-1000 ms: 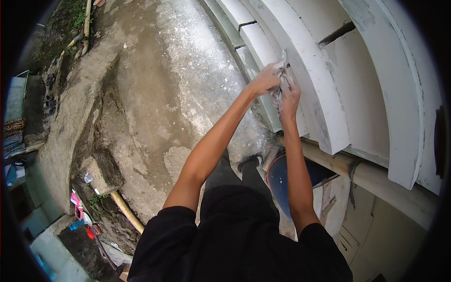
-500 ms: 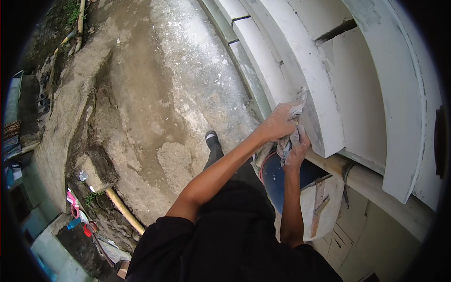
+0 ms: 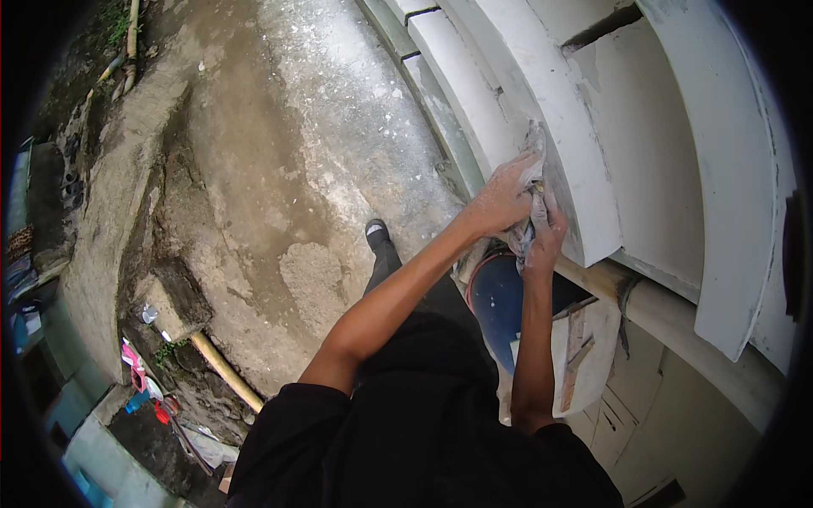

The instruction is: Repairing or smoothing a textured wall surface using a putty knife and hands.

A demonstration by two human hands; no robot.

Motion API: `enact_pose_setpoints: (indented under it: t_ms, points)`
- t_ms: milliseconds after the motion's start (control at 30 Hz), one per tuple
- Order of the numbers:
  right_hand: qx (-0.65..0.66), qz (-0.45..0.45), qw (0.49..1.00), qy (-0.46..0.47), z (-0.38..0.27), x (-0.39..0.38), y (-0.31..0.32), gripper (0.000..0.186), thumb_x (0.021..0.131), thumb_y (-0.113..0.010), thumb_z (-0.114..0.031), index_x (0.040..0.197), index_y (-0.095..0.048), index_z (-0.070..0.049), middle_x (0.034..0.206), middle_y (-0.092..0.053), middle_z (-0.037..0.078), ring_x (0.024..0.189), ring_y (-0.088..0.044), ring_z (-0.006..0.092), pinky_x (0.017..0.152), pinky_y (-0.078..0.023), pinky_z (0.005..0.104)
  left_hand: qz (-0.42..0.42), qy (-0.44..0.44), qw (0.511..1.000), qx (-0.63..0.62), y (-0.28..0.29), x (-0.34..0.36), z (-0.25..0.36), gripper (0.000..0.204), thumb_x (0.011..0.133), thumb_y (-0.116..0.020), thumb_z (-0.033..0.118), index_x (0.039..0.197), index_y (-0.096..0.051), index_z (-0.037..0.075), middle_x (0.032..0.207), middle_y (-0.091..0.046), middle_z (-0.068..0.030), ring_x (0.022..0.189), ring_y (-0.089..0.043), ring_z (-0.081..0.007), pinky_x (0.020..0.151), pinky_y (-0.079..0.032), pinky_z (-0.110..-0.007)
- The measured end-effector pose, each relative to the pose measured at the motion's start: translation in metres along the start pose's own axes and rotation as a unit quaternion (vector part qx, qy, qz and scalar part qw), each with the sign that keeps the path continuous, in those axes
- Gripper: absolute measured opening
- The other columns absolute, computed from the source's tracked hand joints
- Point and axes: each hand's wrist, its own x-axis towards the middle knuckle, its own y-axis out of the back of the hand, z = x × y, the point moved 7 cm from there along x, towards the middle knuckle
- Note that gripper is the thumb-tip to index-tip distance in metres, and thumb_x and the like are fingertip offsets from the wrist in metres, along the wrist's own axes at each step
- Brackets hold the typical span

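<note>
Both my hands are dusted with white residue and hold a crumpled grey-white rag (image 3: 533, 140) beside a white moulded ledge (image 3: 569, 118). My left hand (image 3: 503, 200) is closed around the upper part of the rag, whose end sticks up past the fingers. Just below and to the right, my right hand (image 3: 544, 234) has its fingers closed on the lower part, which hangs by the wrist. Part of the rag is hidden between my hands. Under them is a round container (image 3: 493, 298) with a dark blue inside and a reddish rim.
A bamboo pole (image 3: 669, 315) runs beneath the white ledges at right. Below it lies a pale board (image 3: 586, 372) with wooden strips. Concrete ground (image 3: 254, 169) with white splatters stretches to the left, past my foot (image 3: 377, 231). Another bamboo pole (image 3: 224, 372) and a stone block (image 3: 174, 300) lie at left.
My hands and the rag have moved slightly up along the ledge. My right hand has turned a little, and the whole view has shifted slightly.
</note>
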Motion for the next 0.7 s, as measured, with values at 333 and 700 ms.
enact_pose_setpoints:
  t_ms: [333, 700]
  points:
    - [-0.269, -0.004, 0.948, 0.169, 0.003, -0.016, 0.024, 0.040, 0.095, -0.050, -0.013, 0.127, -0.051, 0.009, 0.123, -0.056, 0.016, 0.111, -0.056, 0.0233, 0.098, -0.042, 0.0348, -0.047, -0.018, 0.998, -0.028, -0.017, -0.001, -0.006, 0.066, 0.068, -0.047, -0.002, 0.133, -0.040, -0.010, 0.137, -0.039, -0.0349, 0.133, -0.033, -0.0452, 0.113, -0.025, -0.039]
    - [-0.057, -0.032, 0.995, -0.075, 0.014, 0.011, -0.004, 0.039, 0.094, -0.050, -0.013, 0.126, -0.052, 0.009, 0.118, -0.060, 0.014, 0.107, -0.057, 0.0199, 0.094, -0.044, 0.0316, 0.022, -0.039, 0.999, 0.019, 0.003, 0.006, 0.001, 0.062, 0.068, -0.048, 0.000, 0.129, -0.044, -0.011, 0.129, -0.046, -0.0354, 0.126, -0.040, -0.0461, 0.111, -0.030, -0.039]
